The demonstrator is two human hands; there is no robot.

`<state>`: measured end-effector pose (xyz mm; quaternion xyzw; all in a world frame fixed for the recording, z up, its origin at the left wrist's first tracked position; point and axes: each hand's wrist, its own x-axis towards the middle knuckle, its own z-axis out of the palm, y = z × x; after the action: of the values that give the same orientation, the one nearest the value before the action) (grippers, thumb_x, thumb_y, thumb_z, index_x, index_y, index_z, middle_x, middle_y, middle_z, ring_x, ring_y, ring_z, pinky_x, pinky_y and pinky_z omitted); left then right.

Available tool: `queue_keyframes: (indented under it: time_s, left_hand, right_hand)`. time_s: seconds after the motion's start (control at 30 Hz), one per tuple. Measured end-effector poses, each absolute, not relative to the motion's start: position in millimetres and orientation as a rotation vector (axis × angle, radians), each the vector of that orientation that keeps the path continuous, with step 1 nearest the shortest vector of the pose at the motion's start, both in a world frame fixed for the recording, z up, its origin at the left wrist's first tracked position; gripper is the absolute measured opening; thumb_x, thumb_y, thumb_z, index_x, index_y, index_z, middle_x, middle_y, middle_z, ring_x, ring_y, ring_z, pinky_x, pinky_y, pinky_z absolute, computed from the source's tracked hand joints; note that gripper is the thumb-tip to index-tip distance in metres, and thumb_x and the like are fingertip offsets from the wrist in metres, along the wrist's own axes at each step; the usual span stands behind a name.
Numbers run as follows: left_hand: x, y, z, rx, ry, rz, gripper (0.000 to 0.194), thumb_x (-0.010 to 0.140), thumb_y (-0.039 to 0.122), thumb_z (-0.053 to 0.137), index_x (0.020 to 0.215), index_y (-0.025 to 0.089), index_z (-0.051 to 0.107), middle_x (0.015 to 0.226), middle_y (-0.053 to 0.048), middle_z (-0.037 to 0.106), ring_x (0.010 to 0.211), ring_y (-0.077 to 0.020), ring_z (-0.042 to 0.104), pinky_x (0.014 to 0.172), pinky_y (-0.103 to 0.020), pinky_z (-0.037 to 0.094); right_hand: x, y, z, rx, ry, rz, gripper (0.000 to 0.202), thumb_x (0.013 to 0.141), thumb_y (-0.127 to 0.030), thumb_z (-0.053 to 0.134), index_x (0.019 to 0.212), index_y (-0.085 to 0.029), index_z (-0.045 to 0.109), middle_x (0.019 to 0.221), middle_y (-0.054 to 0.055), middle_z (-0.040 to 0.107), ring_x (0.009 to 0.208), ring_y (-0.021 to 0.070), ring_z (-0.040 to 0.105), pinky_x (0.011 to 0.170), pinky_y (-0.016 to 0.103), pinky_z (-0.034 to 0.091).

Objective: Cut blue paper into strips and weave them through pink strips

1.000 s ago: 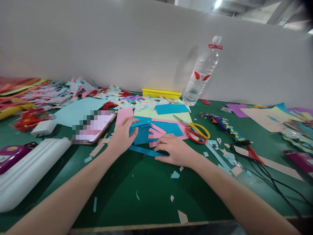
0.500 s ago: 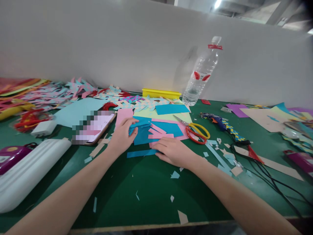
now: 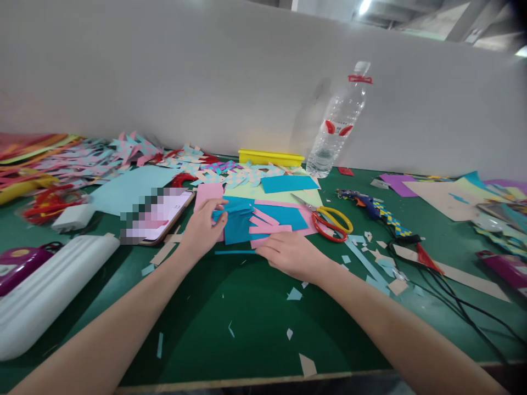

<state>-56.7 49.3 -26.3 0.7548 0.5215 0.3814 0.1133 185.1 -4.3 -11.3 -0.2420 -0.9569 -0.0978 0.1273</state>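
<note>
My right hand (image 3: 290,252) is closed, its fingertips on the right end of a narrow blue paper strip (image 3: 234,252), which shows nearly edge-on near the table's front. My left hand (image 3: 205,226) is curved at the left side of a bunch of blue paper strips (image 3: 235,210), thumb and forefinger apart. The bunch lies over a blue paper sheet (image 3: 236,235). Several pink paper strips (image 3: 269,229) lie just beyond my right hand, on pink and blue sheets. Scissors (image 3: 329,220) with red and yellow handles rest open to the right.
A phone (image 3: 160,216) and a long white case (image 3: 57,285) lie at left. A water bottle (image 3: 340,123) leans against the grey partition (image 3: 206,77), beside a yellow plastic bar (image 3: 270,158). At right are a glue gun (image 3: 370,207), black cables (image 3: 457,302) and paper scraps (image 3: 387,266).
My left hand has drawn slightly left, its fingers opening away from the blue bunch. The blue strip at my right hand has tilted from broad face to nearly edge-on.
</note>
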Motion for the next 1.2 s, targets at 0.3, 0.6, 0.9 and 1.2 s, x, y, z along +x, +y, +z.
queue_keyframes:
  time_s: [0.3,0.6,0.9,1.2]
  left_hand:
    - [-56.8,53.9,-28.8,2.328,1.586,1.082,0.029,0.087,0.029,0.043,0.111,0.017,0.055,0.108,-0.010,0.060,0.097,-0.0236,0.060,0.080,-0.035,0.049]
    - [-53.2,47.9,-25.4,2.475,1.560,0.926,0.027,0.088,0.025,0.041,0.112,0.018,0.052,0.113,-0.010,0.059,0.109,-0.0266,0.054,0.092,-0.042,0.042]
    - [-55.2,47.2,-29.5,2.545,1.639,0.822,0.028,0.089,0.025,0.041,0.113,0.019,0.052,0.118,-0.011,0.059,0.110,-0.0282,0.053,0.092,-0.045,0.039]
    - [-62.9,51.1,-36.0,2.592,1.784,0.833,0.025,0.089,0.024,0.045,0.111,0.021,0.057,0.109,-0.010,0.067,0.106,-0.0279,0.059,0.098,-0.046,0.033]
  right_hand:
    - [209.9,9.0,13.5,-0.858,-2.377,-0.246,0.024,0.093,-0.017,0.042,0.106,-0.019,0.062,0.104,0.009,0.067,0.099,0.0193,0.060,0.085,0.035,0.049]
    - [239.0,88.4,14.5,-1.266,-2.100,0.010,0.022,0.090,-0.028,0.049,0.102,-0.020,0.065,0.100,0.007,0.070,0.088,0.0213,0.065,0.079,0.035,0.050]
    - [249.0,132.7,10.4,-1.378,-2.188,-0.046,0.025,0.084,-0.021,0.051,0.102,-0.016,0.068,0.124,0.013,0.061,0.116,0.0294,0.054,0.099,0.049,0.038]
    - [207.8,60.3,1.8,-1.257,-2.182,-0.117,0.021,0.090,-0.023,0.044,0.097,-0.021,0.064,0.098,0.005,0.070,0.100,0.0214,0.060,0.107,0.048,0.025]
